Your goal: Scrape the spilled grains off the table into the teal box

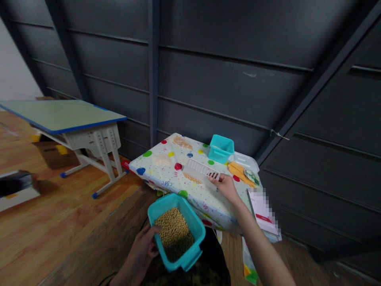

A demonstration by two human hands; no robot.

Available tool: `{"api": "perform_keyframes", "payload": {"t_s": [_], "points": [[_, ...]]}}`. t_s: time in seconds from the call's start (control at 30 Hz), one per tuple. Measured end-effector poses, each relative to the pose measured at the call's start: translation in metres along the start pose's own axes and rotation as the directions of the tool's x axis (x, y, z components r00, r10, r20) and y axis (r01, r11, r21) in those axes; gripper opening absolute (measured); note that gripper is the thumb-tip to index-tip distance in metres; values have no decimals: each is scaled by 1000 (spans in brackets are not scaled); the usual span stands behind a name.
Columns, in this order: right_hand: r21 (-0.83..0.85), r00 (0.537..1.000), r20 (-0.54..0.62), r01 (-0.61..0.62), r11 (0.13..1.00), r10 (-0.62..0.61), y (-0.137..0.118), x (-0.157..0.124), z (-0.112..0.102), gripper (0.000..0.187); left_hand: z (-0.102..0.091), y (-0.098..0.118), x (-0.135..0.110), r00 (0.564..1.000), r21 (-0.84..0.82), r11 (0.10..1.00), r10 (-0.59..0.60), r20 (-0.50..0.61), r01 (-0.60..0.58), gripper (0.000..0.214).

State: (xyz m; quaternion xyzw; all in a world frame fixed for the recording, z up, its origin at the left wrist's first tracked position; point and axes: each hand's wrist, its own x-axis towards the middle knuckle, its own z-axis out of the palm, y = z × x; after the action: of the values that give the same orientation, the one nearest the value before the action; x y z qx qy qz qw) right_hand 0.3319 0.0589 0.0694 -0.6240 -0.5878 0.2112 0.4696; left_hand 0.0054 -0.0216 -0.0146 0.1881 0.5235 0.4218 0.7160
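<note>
My left hand (144,244) grips the near left rim of a turquoise plastic container (194,216), with the thumb over the edge. Tan round beans (175,228), like soybeans, fill much of it; it is held at the table's front edge, above my lap. My right hand (225,187) pinches the right end of a long white slotted plastic strip (198,167), which stands on edge on the tablecloth (166,180). Along the strip's near side lies a small row of loose beans (192,178).
Pale grains (161,160) and a brownish pile (182,142) lie at the table's left and back. A second turquoise container (220,150), a clear lid (245,161), an orange cloth (239,171) and a notebook (262,206) sit rightward. A desk (65,113) stands left.
</note>
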Motion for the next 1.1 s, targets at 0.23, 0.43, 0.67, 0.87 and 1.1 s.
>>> {"api": "perform_keyframes", "payload": {"t_s": [0.23, 0.43, 0.67, 0.87, 1.1], "points": [[28, 999, -33, -14, 1000, 14, 0, -11, 10, 57, -2, -4, 8, 999, -86, 996, 20, 26, -17, 43], [2, 998, -57, -6, 1000, 6, -4, -22, 21, 55, -1, -5, 9, 998, -114, 992, 60, 30, -57, 47], [-57, 991, -129, 27, 998, -34, -8, -30, 31, 52, 9, -6, 8, 997, -162, 984, 73, -10, -74, 42], [-117, 967, -246, 42, 992, -70, -13, -42, 27, 54, 21, -4, -1, 994, -188, 976, 107, -11, -107, 38], [-216, 926, -373, -22, 976, -61, -14, -79, 6, 65, 25, -7, -2, 990, -182, 974, 142, 23, -136, 38]]}}
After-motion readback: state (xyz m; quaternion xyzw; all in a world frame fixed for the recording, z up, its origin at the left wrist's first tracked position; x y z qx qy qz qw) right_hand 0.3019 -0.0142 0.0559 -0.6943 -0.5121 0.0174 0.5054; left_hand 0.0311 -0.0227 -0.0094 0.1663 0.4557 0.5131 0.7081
